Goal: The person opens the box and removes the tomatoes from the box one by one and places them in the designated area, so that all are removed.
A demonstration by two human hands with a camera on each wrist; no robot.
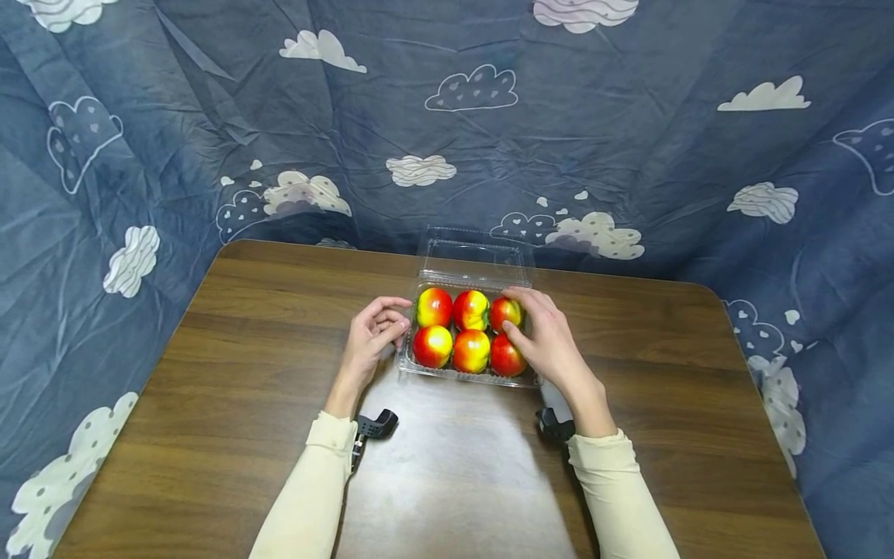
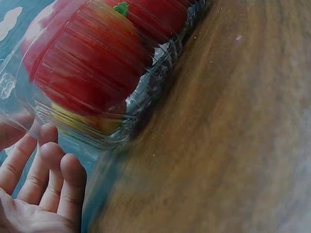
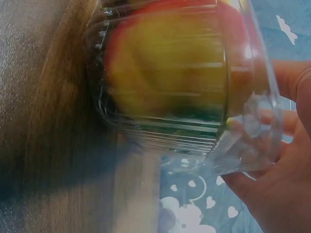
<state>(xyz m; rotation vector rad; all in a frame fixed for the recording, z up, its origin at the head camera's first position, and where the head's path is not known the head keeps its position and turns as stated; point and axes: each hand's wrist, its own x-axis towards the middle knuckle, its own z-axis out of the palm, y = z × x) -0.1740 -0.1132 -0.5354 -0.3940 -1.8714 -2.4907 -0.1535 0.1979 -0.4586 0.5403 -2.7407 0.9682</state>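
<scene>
A clear plastic clamshell box (image 1: 469, 378) lies on the table with its lid (image 1: 478, 260) folded back. Red and yellow apples (image 1: 471, 351) fill it in two rows. At the back right corner, my right hand (image 1: 548, 334) reaches over the box wall, with thumb and fingers on opposite sides of an apple (image 1: 504, 312). The right wrist view shows that hand (image 3: 279, 179) partly behind the clear rim. Beside the box's left wall is my left hand (image 1: 372, 335), fingers loosely bent. In the left wrist view its fingertips (image 2: 48, 133) are at the rim; contact is unclear.
The box stands near the far edge of a brown wooden table (image 1: 279, 349). A blue curtain (image 1: 419, 132) with cloud prints hangs behind it. Black wrist devices (image 1: 378, 424) show beside both forearms.
</scene>
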